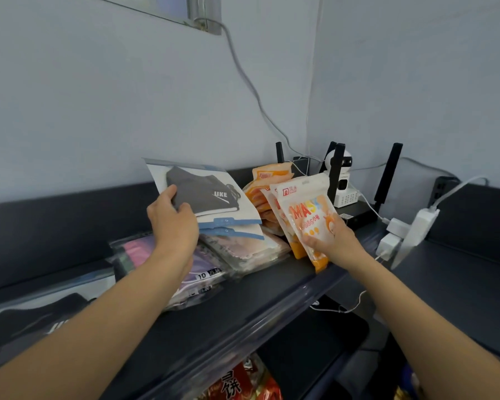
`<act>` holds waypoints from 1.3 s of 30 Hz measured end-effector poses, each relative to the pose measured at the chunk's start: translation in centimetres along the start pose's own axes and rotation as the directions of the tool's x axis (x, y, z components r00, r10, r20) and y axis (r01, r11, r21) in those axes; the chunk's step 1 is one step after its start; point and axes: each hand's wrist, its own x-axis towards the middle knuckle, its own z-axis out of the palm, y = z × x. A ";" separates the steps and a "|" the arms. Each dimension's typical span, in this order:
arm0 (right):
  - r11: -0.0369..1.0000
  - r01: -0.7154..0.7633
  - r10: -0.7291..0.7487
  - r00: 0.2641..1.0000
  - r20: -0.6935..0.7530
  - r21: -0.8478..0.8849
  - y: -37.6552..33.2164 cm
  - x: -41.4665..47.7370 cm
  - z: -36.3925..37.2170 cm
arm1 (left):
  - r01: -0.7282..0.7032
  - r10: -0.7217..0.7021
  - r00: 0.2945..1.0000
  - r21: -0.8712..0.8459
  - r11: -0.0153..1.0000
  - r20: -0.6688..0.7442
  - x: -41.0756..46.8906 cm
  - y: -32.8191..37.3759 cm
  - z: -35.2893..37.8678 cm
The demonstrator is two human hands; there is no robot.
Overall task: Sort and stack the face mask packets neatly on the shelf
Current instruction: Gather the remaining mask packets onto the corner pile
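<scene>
While my left hand (172,223) grips the grey mask packet (205,194) at its near left corner, thumb on top and fingers curled beneath, the packet hangs tilted just above the pile of flat packets (240,249) on the dark shelf (243,310). Two more blue-edged packets sit under it, held in the same grip as far as I can tell. My right hand (332,238) is clamped on the orange pouch (306,215), the one printed MASK. It stands upright on the shelf near the front edge, leaning a little to the left, with a second pouch of the same kind pressed behind it. Further back lie more orange pouches (269,177), slumped against each other. To the left of the pile are pink and purple packets (145,252), and another dark mask packet (26,321) lies flat at the far left. Behind the pouches stand a white camera (344,183) and a black router (361,217); a white power strip (419,229) lies to the right.
</scene>
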 end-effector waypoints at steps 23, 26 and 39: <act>0.826 0.074 -0.230 0.950 0.213 0.559 -18.6 -6.9 11.3 | -0.014 0.001 0.992 0.102 0.995 0.125 -1.6 3.3 -13.9; 0.856 0.187 -0.324 0.921 0.218 0.482 -20.6 -8.3 13.3 | 0.018 -0.060 0.991 0.318 0.948 0.121 -2.1 3.7 -17.9; 0.912 0.406 -0.348 0.682 0.644 0.063 -23.7 -13.7 16.0 | 0.162 -0.510 0.856 0.890 0.427 0.089 -4.6 5.0 -28.1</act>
